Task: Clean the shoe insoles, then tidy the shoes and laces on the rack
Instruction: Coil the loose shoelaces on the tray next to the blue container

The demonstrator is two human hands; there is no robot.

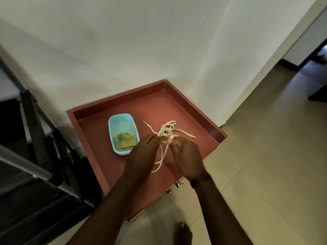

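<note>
Tub (123, 133) left of laces (166, 129); both on rack (99, 138).

A red-brown rimmed tabletop (159, 105) stood against a white wall. On it, a light blue rectangular plastic tub (111, 137) held a folded yellow-green cloth (126, 141). Just beside the tub, the left hand (141, 153) and right hand (188, 157) met, both pinching a white flat shoelace (167, 129). Part of it bunched at the right fingers (175, 145); the rest lay in loose loops beyond and trailed between the hands.
</note>
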